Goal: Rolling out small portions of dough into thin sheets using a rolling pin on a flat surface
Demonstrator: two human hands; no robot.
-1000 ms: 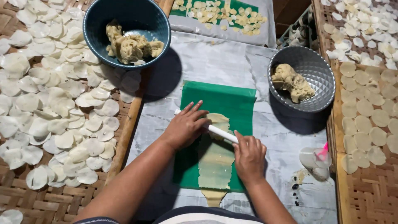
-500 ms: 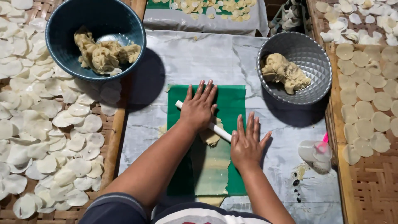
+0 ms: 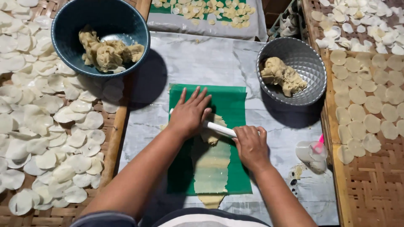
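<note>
Seen from above, 2 bare hands worked a thin white rolling pin (image 3: 219,128) over a long strip of pale dough (image 3: 211,164) at the centre of the frame; the dough lay on a green sheet (image 3: 229,98) spread over a grey marbled surface (image 3: 198,59). The left hand (image 3: 190,114) lay flat on the pin, fingers spread and pointing toward the top of the frame; the right hand (image 3: 251,145) curled over the pin's right end, fingers bent, pressing down. In the upper left sat a dark blue bowl (image 3: 67,25) holding lumps of dough; at right centre a silver metal bowl (image 3: 311,63) held another lump. Woven trays (image 3: 370,193) on both sides carried many thin pale discs (image 3: 357,113); a small clear plastic cup (image 3: 309,151) stood at the lower right.
</note>
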